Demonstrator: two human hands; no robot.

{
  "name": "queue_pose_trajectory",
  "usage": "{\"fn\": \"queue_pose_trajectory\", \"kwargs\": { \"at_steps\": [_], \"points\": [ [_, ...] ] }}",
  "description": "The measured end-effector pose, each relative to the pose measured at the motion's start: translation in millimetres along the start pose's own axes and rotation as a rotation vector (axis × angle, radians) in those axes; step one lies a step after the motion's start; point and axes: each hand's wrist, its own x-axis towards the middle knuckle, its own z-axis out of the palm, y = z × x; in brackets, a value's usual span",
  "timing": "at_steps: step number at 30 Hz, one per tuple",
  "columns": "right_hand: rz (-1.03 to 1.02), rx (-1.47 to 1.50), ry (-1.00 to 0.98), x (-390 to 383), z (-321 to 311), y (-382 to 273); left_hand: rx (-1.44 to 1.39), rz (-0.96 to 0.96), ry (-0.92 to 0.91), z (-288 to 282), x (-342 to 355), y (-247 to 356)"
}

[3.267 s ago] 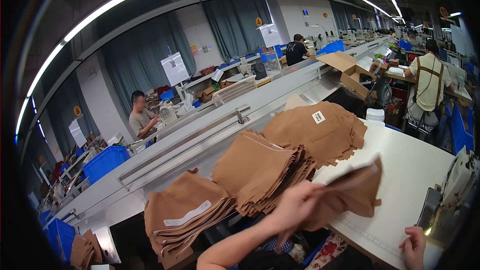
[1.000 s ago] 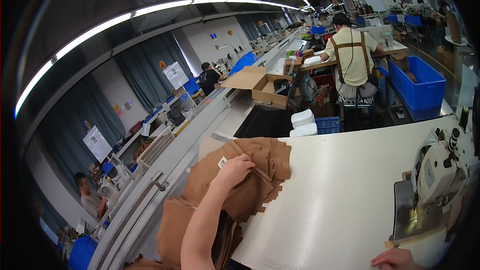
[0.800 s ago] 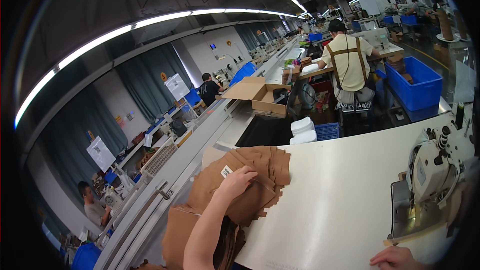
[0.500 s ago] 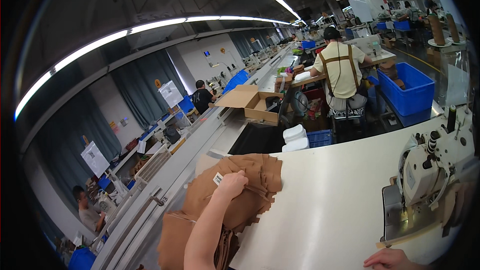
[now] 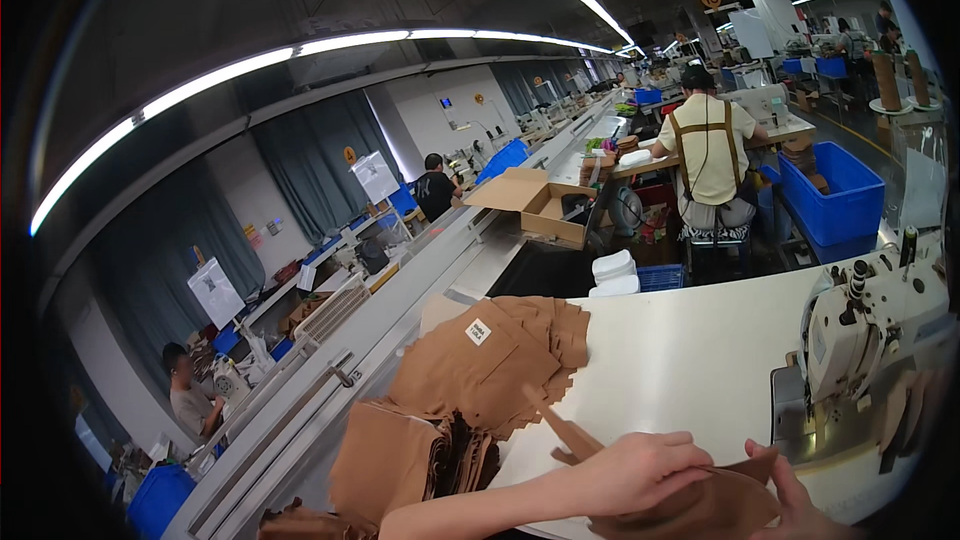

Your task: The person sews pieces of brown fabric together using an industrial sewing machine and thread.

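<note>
A brown fabric piece [image 5: 690,512] hangs between my two hands at the front of the white sewing table [image 5: 690,370]. My left hand [image 5: 640,472] pinches its upper edge, a narrow brown strip trailing off to the left. On the right, my right hand [image 5: 792,500] grips the other end of the piece, with the thumb or a finger pointing up along it. A fanned stack of brown fabric pieces [image 5: 500,360] lies on the table's left side, the top one bearing a white label [image 5: 478,332]. Nearer to me stands a folded brown bundle [image 5: 385,460].
A sewing machine [image 5: 860,330] stands at the table's right. Beyond the table are an open cardboard box [image 5: 555,225], white pads [image 5: 614,270] and a blue bin [image 5: 835,195]. A person in a cream shirt [image 5: 708,145] sits ahead, facing away. A metal rail [image 5: 300,420] runs along the left.
My left hand has left the fanned stack and come right and nearer with a brown piece. My right hand, bare before, now grips that piece too. The view has shifted slightly.
</note>
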Motion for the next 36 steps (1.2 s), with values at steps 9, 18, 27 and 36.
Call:
{"fn": "queue_pose_trajectory", "kwargs": {
  "at_steps": [9,18,27,36],
  "points": [
    [0.55,0.199,0.091,5,-68,-137,-0.602,-0.171,-0.09,46,0,67],
    [0.38,0.055,0.142,-19,-84,-152,-0.862,-0.357,-0.038,63,-6,78],
    [0.28,0.185,0.521,-17,-99,-174,-0.758,-0.355,-0.185,118,-47,55],
    [0.655,0.338,0.212,-56,-75,22,-0.239,-0.675,-0.002,41,-55,-45]
  ]
}}
